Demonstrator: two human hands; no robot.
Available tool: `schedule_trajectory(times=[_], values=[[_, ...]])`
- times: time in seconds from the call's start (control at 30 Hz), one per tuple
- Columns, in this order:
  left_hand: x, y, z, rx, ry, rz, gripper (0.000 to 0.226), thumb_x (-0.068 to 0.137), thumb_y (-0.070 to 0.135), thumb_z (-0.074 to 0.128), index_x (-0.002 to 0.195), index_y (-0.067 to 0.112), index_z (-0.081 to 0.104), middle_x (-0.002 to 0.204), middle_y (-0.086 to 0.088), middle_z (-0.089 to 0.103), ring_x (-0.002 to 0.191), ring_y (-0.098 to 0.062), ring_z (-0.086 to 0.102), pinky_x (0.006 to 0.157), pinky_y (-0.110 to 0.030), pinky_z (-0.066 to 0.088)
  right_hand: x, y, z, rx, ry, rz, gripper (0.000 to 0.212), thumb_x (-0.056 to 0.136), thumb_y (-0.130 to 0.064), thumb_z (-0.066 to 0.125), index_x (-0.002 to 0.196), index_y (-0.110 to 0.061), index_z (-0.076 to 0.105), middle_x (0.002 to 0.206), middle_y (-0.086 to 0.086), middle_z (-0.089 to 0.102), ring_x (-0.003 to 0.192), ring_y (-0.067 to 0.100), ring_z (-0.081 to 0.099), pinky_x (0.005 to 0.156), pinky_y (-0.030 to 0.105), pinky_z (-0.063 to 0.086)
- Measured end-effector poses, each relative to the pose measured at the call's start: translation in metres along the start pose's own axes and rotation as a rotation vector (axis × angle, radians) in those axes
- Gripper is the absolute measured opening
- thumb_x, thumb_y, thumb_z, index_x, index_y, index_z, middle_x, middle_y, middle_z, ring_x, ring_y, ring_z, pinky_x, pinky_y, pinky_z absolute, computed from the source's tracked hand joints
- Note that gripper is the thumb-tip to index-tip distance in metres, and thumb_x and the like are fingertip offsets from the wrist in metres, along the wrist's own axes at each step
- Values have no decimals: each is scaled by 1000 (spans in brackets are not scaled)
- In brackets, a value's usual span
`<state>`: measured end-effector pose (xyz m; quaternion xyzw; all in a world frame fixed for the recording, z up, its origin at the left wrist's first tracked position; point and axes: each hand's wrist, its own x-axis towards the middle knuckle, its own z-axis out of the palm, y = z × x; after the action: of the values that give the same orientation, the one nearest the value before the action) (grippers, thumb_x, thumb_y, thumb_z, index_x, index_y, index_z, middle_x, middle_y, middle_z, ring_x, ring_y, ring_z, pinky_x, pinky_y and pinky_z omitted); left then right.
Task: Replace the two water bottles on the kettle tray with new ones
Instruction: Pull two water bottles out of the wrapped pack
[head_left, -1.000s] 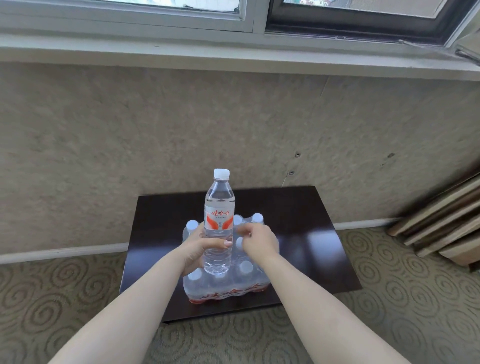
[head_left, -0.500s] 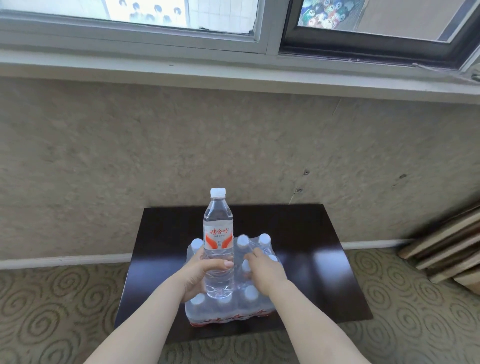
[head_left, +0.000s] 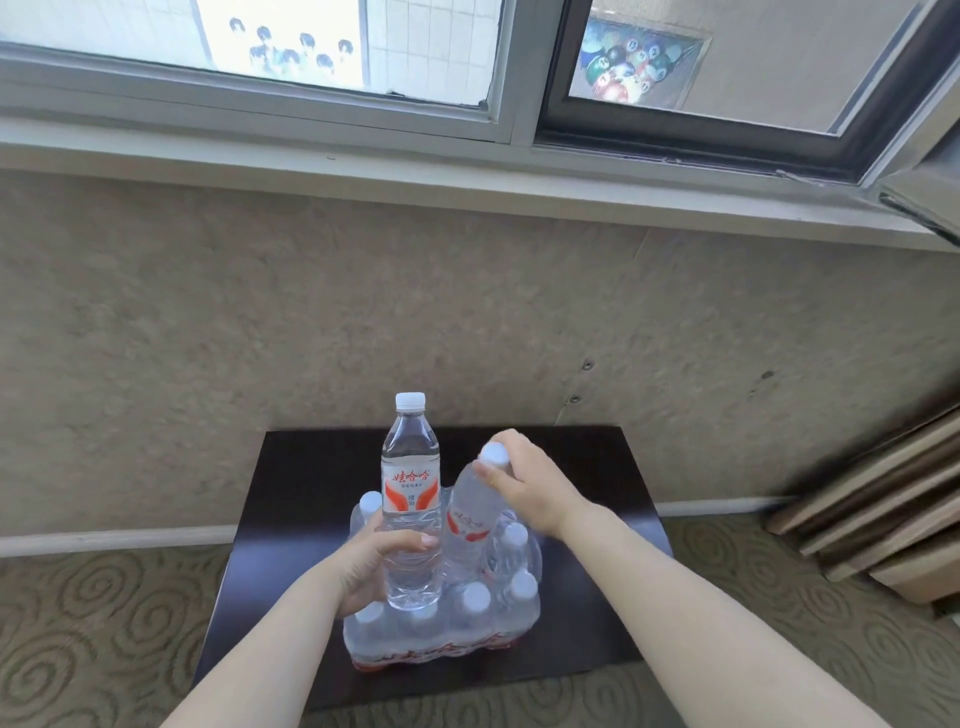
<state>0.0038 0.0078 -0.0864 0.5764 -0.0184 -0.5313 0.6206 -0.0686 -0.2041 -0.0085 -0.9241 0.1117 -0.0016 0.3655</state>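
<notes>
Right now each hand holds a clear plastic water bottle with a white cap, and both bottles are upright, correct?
Not quite. In the head view only the left hand's clear plastic water bottle is upright; the right hand's bottle is tilted.

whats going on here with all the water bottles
A person is taking bottles out of a shrink-wrapped pack of water that sits on a dark low table under a window. The left hand holds one bottle upright above the pack. The right hand grips a second bottle by its neck, tilted and partly out of the pack. No kettle tray is in view.
</notes>
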Motion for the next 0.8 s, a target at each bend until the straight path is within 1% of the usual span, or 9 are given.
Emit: schedule_trajectory(times=[0.17,0.23,0.33,0.4,0.5,0.6,0.67,0.7,0.8], values=[[-1,-3,-4,-39,-32,17,88,51,19,88,131,29,51,128,-15,67,122,-38,60,105,-66,40,28,-23,-32,194,115,10,27,96,-40,55,100,-13,55,98,10,68,92,27,64,86,46,49],[-1,-4,-6,-61,-58,26,86,52,19,87,131,27,52,128,-16,67,121,-39,61,103,-65,42,37,-25,-40,268,149,23,26,96,-43,55,96,-17,56,94,4,67,90,23,63,83,41,49],[-1,-6,-12,-114,-94,24,84,55,17,86,132,21,53,129,-20,65,122,-42,59,102,-63,46,43,-23,-41,440,224,65,21,96,-43,55,86,-24,55,86,-7,59,81,10,55,72,26,45],[-1,-7,-15,-148,-109,19,85,56,17,86,134,18,53,132,-24,62,121,-44,59,101,-61,47,42,-17,-31,540,267,116,21,97,-40,55,84,-24,55,84,-7,57,78,9,53,70,23,43],[-3,-10,-19,-197,-118,5,86,56,16,86,135,16,52,126,-22,67,110,-38,67,90,-52,56,36,-6,-5,632,250,197,22,97,-40,56,86,-21,56,83,-5,58,78,10,54,71,24,43],[-4,-15,-22,-229,-92,-15,88,56,15,86,136,15,50,124,-21,68,106,-37,70,85,-48,58,35,-4,4,718,236,285,29,91,-44,63,91,-14,64,89,1,69,86,17,64,75,27,49],[-4,-14,-21,-225,-84,-12,86,56,14,84,135,14,50,122,-21,69,103,-36,70,85,-48,58,39,-6,2,807,212,329,38,87,-42,69,95,-4,70,99,13,75,98,28,69,89,37,55],[-4,-13,-19,-213,-91,-10,85,57,14,84,135,15,51,123,-21,69,104,-36,70,86,-49,58,41,-9,1,845,184,343,40,87,-41,70,98,-2,71,107,18,74,105,30,68,97,41,53],[-4,-9,-16,-174,-114,-1,81,58,12,82,133,14,53,126,-22,67,108,-37,68,86,-51,57,42,-15,8,948,86,404,34,85,-42,70,109,-18,68,118,12,71,109,26,65,101,47,48]])
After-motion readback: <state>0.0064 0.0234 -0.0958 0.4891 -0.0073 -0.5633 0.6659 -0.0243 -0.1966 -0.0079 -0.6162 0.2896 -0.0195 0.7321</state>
